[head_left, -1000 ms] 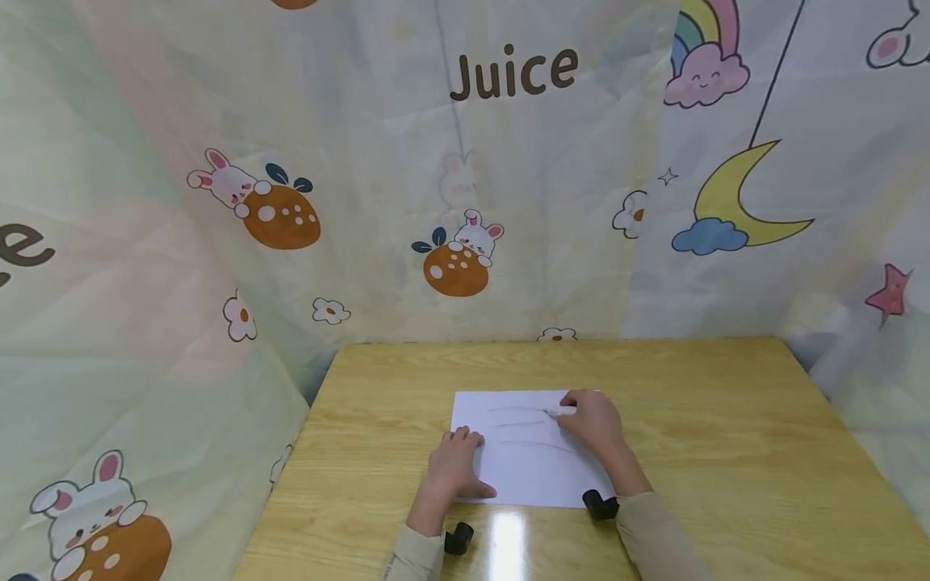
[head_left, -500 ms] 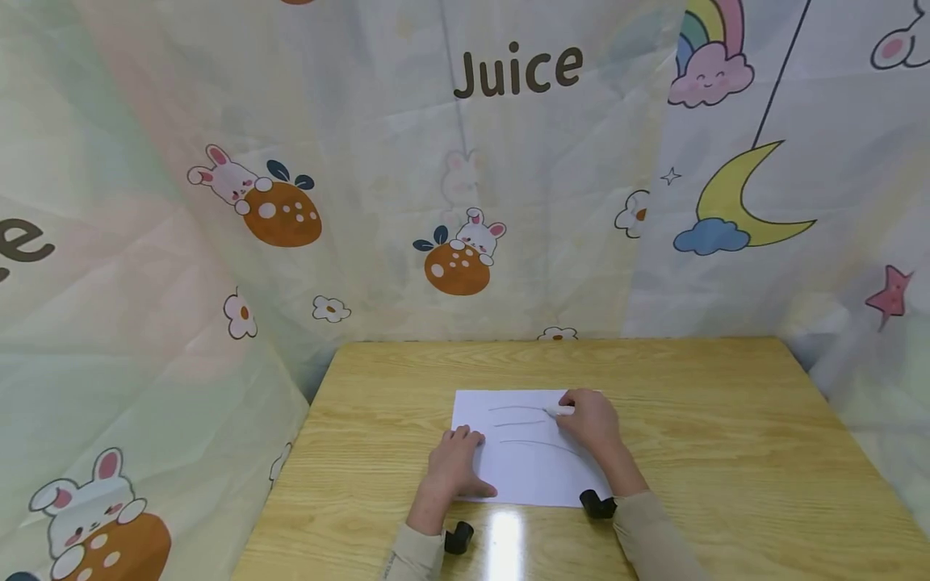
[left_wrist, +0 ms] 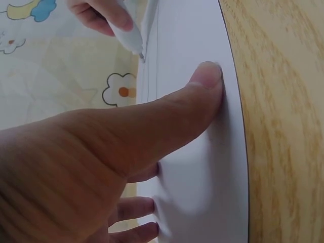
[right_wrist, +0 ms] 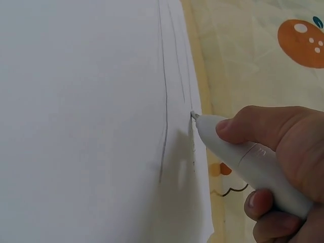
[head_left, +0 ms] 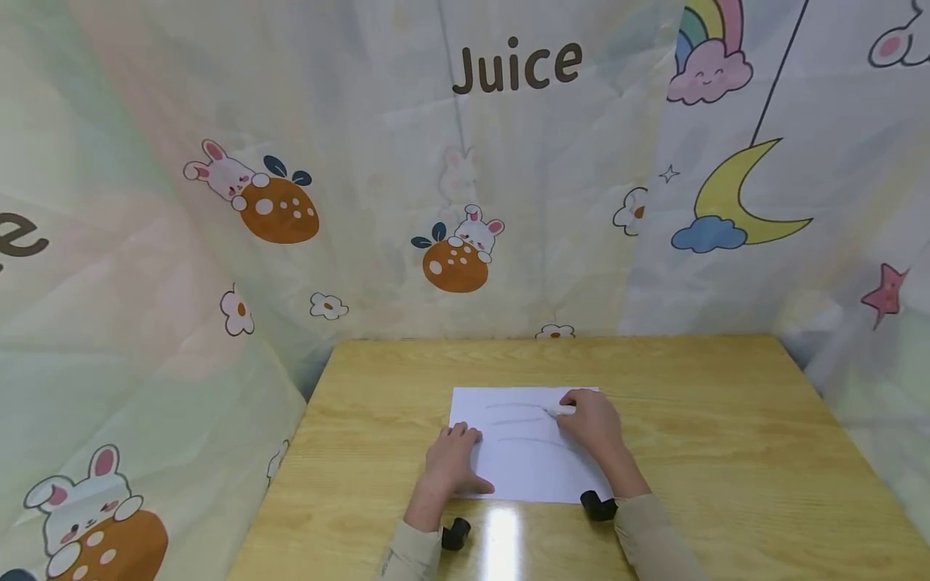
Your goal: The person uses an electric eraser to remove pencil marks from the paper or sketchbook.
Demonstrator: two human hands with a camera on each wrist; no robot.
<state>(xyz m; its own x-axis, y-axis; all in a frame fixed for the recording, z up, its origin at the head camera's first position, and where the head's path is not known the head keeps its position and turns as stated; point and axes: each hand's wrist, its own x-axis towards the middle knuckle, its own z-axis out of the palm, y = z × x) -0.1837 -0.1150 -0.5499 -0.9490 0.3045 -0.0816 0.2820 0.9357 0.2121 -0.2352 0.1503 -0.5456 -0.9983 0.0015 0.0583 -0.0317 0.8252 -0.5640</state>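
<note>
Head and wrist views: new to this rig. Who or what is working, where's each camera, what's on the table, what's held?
No robot here: a person works with two bare hands. The head view comes from a camera worn on the head, looking forward and down. The other two come from a camera on each wrist, so each shows its own hand large; the black pieces by the wrists may be those cameras.

On the wooden table lies a white sheet of paper with three thin lines. The left hand rests on its left side, holding nothing. The right hand grips a white pen, its tip at the farthest line. Behind hangs a printed backdrop.
</note>
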